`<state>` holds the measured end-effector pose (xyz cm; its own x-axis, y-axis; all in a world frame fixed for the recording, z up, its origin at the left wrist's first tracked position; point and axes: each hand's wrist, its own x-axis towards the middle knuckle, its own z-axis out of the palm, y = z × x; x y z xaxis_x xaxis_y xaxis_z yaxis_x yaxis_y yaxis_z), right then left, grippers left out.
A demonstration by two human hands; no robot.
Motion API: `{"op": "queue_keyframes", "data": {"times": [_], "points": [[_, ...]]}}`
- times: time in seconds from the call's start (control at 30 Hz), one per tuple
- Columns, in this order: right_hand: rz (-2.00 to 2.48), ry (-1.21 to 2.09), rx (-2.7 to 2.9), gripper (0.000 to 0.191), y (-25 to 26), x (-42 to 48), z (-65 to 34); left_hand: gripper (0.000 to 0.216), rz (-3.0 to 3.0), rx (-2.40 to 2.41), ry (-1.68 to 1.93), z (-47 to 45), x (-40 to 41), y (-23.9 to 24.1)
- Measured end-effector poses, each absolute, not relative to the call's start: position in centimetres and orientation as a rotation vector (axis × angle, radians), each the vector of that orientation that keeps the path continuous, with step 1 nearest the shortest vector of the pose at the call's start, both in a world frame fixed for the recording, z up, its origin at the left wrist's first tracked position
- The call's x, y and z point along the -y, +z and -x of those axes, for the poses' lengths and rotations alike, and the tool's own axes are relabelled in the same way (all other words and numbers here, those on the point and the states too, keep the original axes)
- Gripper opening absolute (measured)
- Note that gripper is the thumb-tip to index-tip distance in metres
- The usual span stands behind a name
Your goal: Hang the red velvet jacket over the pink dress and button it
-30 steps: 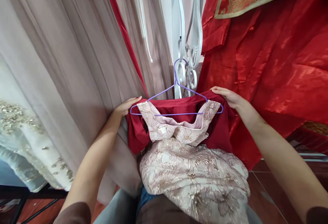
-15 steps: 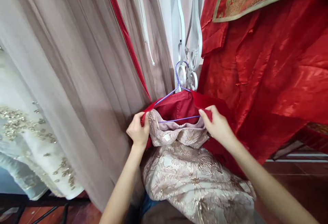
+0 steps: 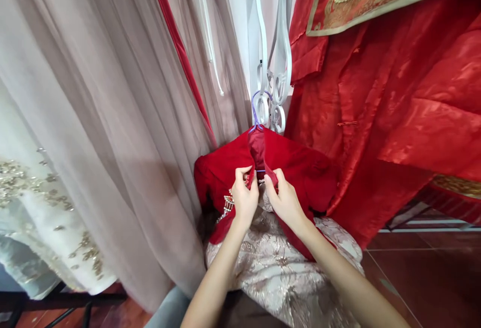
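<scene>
A red velvet jacket (image 3: 293, 157) hangs on a purple hanger (image 3: 255, 112), over a pale pink and gold brocade dress (image 3: 278, 263). My left hand (image 3: 245, 195) pinches the jacket's front edge on the left. The opposite front edge is pinched by my right hand (image 3: 283, 195). Only a narrow gap parts the two edges, with the dark red lining and a bit of the hanger's bar showing between them. A beaded ornament (image 3: 228, 203) dangles on the jacket beside my left hand. Most of the dress's top is covered.
White scrolled metalwork (image 3: 278, 87) stands behind the hanger. Sheer greyish-pink curtains (image 3: 112, 117) fall on the left, near a white dress with gold appliqué (image 3: 82, 253). Red satin garments (image 3: 376, 92) hang close on the right, above a dark red tiled floor (image 3: 424, 278).
Both hands have come together at the middle, drawing the jacket's front edges inward over the dress's top. The jacket was spread wide before, baring the bodice and the hanger's bar.
</scene>
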<state>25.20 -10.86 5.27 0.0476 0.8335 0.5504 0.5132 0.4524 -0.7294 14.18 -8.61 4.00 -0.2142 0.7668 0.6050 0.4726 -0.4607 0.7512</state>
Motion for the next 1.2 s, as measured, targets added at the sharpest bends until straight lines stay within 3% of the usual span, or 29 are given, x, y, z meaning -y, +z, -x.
{"op": "queue_keyframes", "data": {"times": [0.13,0.23,0.37,0.53,1.0,1.2], "points": [[1.13,0.286,1.484,0.021,4.7,10.8,-26.4,0.033,-1.693,-1.354,1.788,-14.2,9.3,3.6],[0.992,0.35,1.416,0.029,4.5,10.9,-26.4,0.035,-1.557,-1.261,1.914,-14.3,10.0,3.5],[0.837,0.529,1.5,0.035,4.5,11.4,-26.0,0.023,-1.511,-1.247,1.924,-14.4,10.6,3.6],[0.774,0.643,1.509,0.015,4.3,11.3,-26.0,0.012,-1.532,-1.315,1.917,-14.0,11.0,3.7],[0.767,0.439,1.64,0.016,5.4,11.1,-26.7,0.021,-1.937,-1.169,1.67,-12.9,11.0,4.9],[0.758,0.314,1.728,0.02,5.8,10.6,-27.5,0.006,-2.179,-1.147,1.499,-11.9,10.4,6.7]]}}
